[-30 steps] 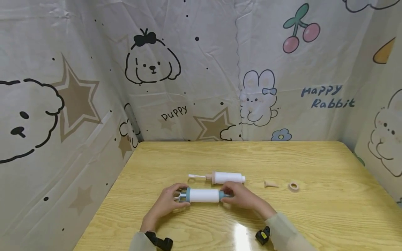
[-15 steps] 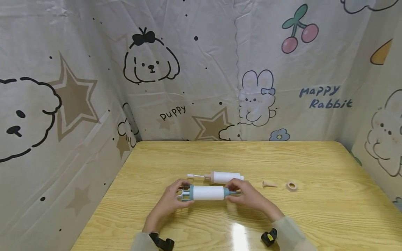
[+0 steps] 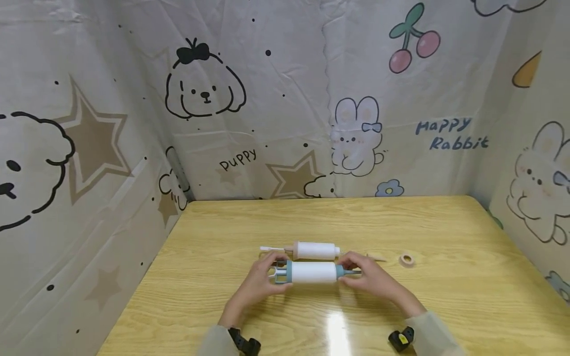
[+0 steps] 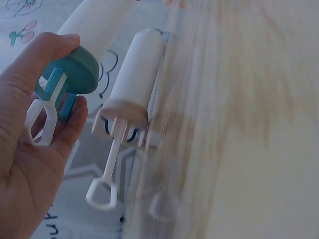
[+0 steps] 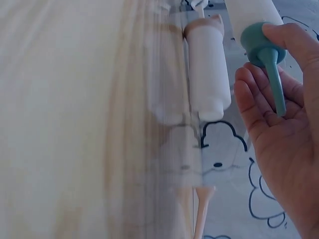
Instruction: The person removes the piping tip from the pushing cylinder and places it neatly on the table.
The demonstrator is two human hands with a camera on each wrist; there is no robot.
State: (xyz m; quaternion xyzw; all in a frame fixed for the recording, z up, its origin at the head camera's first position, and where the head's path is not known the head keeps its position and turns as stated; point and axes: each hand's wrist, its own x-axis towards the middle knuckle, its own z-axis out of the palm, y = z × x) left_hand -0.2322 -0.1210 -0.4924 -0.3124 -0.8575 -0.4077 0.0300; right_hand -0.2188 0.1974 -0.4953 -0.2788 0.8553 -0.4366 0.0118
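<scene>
A white-barrelled syringe point(image 3: 313, 272) with a teal collar and teal nozzle lies sideways between both hands. My left hand point(image 3: 260, 279) grips its collar end, thumb on one side and fingers on the other. In the left wrist view the white plunger loop point(image 4: 41, 122) sits pushed in close to the collar, within the palm. At the other end my right hand point(image 3: 371, 277) pinches the base of the teal nozzle point(image 5: 271, 74), whose long tip points into the palm. Just behind lies a second white syringe point(image 3: 316, 250) with a beige collar, its plunger pulled out to the left.
A beige nozzle point(image 5: 202, 209) lies on the table beyond the right hand, partly covered by it in the head view. To its right is a beige ring point(image 3: 406, 260). The wood-grain table point(image 3: 427, 306) backs onto a printed cloth point(image 3: 285, 99).
Both hands have moved right together with the teal-ended syringe between them. The head view has shifted slightly too. The beige-collared syringe and loose parts stay in place on the table.
</scene>
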